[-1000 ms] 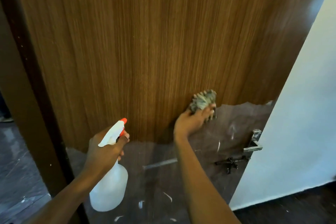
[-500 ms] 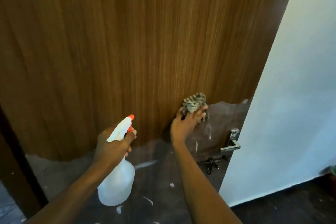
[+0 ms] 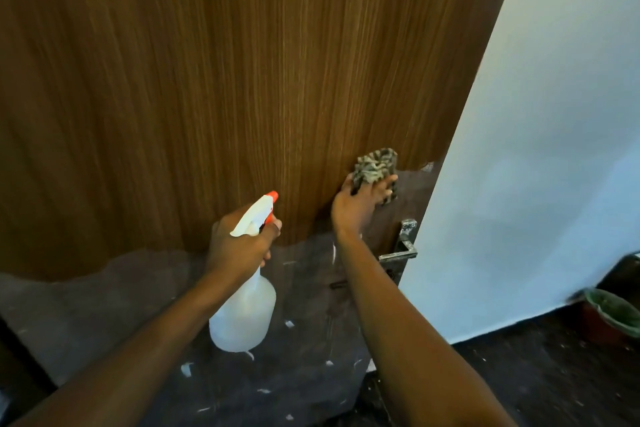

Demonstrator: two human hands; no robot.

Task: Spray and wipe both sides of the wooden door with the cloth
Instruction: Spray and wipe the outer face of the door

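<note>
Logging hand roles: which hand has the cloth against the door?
The right hand, holding the cloth on the door; the left hand grips the spray bottle instead.

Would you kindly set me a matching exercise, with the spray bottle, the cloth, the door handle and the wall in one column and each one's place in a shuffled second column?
Things:
1. spray bottle
2. cloth
3. door handle
4. wall

Places:
A. at the right edge of the wooden door, below the right hand
B. pale surface to the right of the door
C. gripped by the left hand, its orange nozzle tip on top
D. held against the door by the right hand

Pairs: 1-C; 2-D; 3-A; 4-B
</note>
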